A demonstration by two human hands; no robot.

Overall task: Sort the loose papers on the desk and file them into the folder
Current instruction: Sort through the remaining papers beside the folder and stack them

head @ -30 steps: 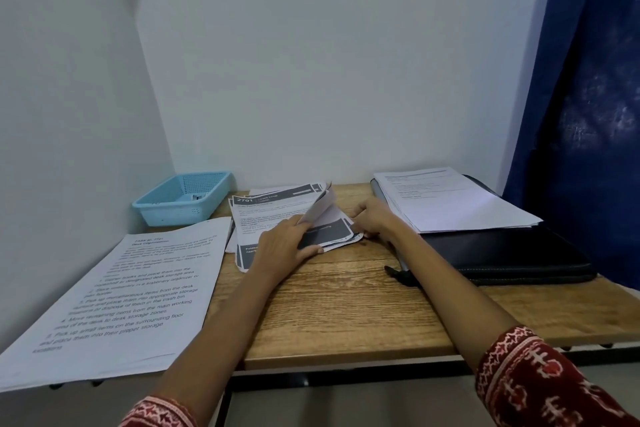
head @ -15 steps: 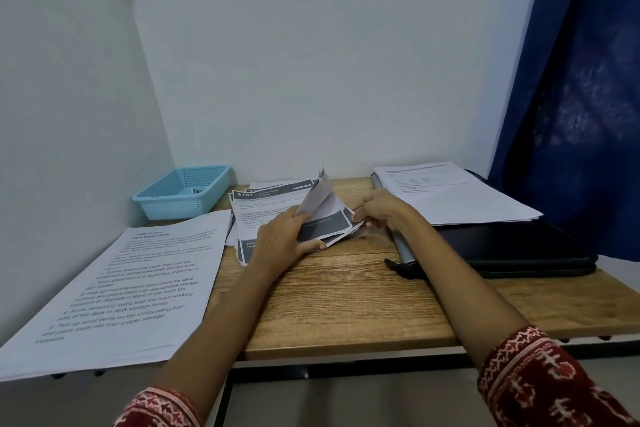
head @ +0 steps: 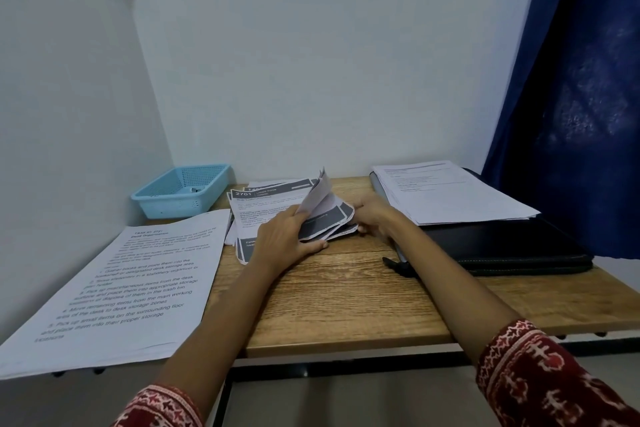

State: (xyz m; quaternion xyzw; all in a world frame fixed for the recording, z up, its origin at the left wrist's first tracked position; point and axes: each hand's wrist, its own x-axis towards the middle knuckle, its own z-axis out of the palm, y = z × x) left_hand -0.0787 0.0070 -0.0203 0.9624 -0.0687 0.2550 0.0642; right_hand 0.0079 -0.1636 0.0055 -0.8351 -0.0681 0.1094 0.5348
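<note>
head view: the left hand (head: 282,236) rests on the pile of grey-banded loose papers (head: 266,215) mid-desk, fingers curled round a lifted sheet (head: 317,196). the right hand (head: 372,215) pinches the pile's right edge. just right of it lies the closed black folder (head: 502,246).

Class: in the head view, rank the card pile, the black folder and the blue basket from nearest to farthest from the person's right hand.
From the right hand:
1. Card pile: touching, to its left.
2. Black folder: just right.
3. Blue basket: far left corner.
</note>
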